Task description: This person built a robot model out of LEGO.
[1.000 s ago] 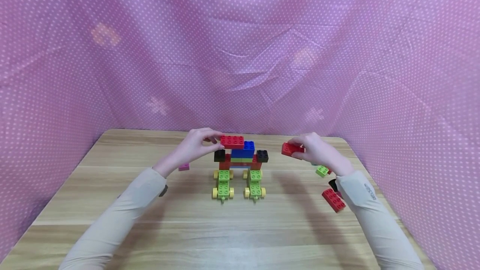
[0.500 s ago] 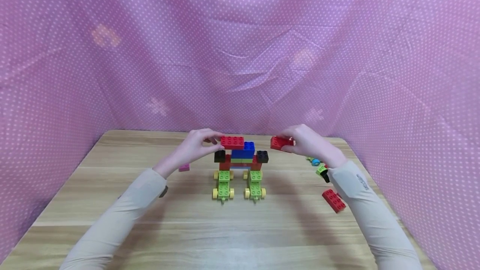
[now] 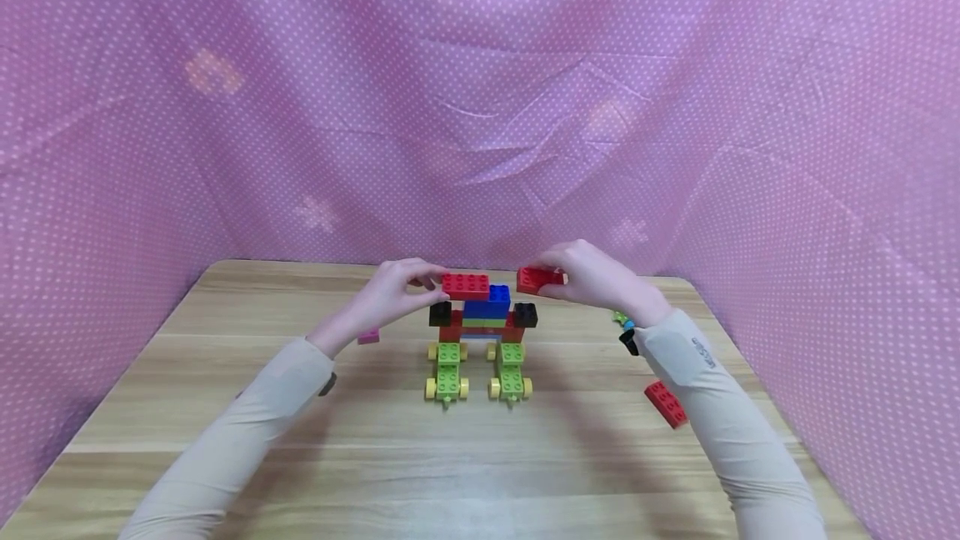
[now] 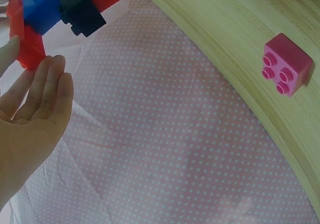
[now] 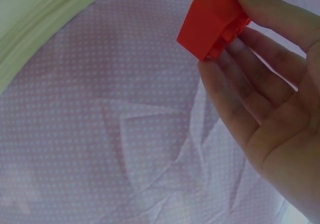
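In the head view a toy-brick build stands mid-table, with two green wheeled bases (image 3: 448, 375) under red, black and blue bricks. My left hand (image 3: 397, 294) pinches the left end of a red brick (image 3: 465, 286), which overlaps the blue brick (image 3: 498, 295) at the top. In the left wrist view that red brick (image 4: 31, 49) sits against the blue one (image 4: 42, 6), between thumb and fingertips. My right hand (image 3: 588, 276) pinches a second red brick (image 3: 529, 279) in the air, right of the build. The right wrist view shows this brick (image 5: 207, 24) between thumb and fingers.
A loose red brick (image 3: 666, 404) lies on the wooden table (image 3: 480, 473) by the right forearm. Small green, blue and black pieces (image 3: 628, 342) lie partly behind the right wrist. A pink brick (image 4: 286, 66) lies left of the build. Dotted pink cloth (image 3: 480, 107) surrounds the table.
My right hand has moved left with its red brick, up to the right side of the build's top. The left hand has stayed in place on its brick.
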Motion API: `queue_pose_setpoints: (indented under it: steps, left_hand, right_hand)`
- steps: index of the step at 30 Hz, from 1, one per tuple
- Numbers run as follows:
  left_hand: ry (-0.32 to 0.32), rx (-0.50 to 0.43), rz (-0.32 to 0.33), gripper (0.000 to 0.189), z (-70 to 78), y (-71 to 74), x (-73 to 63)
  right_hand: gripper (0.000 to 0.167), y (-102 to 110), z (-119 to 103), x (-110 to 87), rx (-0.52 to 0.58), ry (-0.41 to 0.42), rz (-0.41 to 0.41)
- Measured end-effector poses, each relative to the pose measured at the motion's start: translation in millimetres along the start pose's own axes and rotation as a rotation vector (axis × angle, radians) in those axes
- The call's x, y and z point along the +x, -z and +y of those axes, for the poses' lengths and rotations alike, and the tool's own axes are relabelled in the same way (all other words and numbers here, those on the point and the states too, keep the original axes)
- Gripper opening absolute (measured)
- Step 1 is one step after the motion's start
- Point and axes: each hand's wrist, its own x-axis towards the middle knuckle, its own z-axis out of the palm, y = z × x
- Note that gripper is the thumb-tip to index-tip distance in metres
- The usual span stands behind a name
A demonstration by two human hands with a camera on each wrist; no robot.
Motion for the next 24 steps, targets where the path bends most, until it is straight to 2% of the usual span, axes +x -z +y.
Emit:
queue_pose_setpoints:
  steps: [8, 16, 24]
  left_hand:
    - [-0.014, 0.011, 0.006, 0.037, 0.4, -0.4, -0.7]
    - [-0.011, 0.015, 0.001, 0.038, -1.1, -0.5, -0.2]
    - [-0.018, 0.022, 0.007, 0.036, 0.7, 0.3, -1.1]
  right_hand:
    - [0.030, -1.1, -8.9, 12.0, 0.003, 0.020, -0.014]
    - [0.027, -6.1, -12.6, 21.2, -0.001, 0.077, -0.013]
    - [0.028, -9.1, -15.1, 27.3, 0.005, 0.090, -0.031]
